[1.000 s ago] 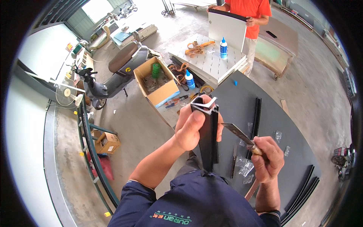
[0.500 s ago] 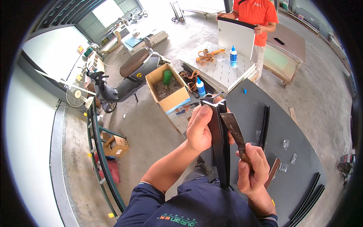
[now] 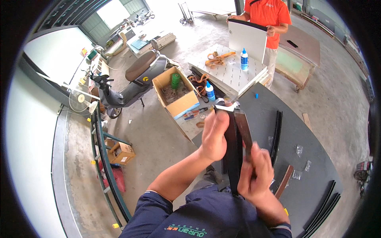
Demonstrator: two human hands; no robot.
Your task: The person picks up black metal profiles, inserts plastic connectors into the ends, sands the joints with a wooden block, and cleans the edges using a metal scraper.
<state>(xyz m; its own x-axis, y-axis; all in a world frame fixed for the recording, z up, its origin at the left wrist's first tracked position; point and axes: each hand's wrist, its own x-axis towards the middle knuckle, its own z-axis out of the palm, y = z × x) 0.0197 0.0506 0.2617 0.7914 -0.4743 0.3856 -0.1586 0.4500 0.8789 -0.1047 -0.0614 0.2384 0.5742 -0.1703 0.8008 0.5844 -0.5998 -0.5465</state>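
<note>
The left hand (image 3: 214,137) grips a black profile strip (image 3: 234,158) upright near its metal-capped top. The right hand (image 3: 256,174) clasps a flat blade (image 3: 244,131) against the strip's right edge, above the dark bench (image 3: 317,186).

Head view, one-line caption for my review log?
Left hand grips a long black profile strip while the right hand presses a flat metal blade against it.

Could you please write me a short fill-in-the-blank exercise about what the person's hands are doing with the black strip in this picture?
1. The left hand grips the long ____ strip near its upper end.
2. The right hand presses a flat metal blade against the strip from the ____ side.
3. The cardboard box on the floor holds a ____ spool.
4. A person in an ____ shirt holds a white panel.

Missing words: black; right; green; orange
</note>
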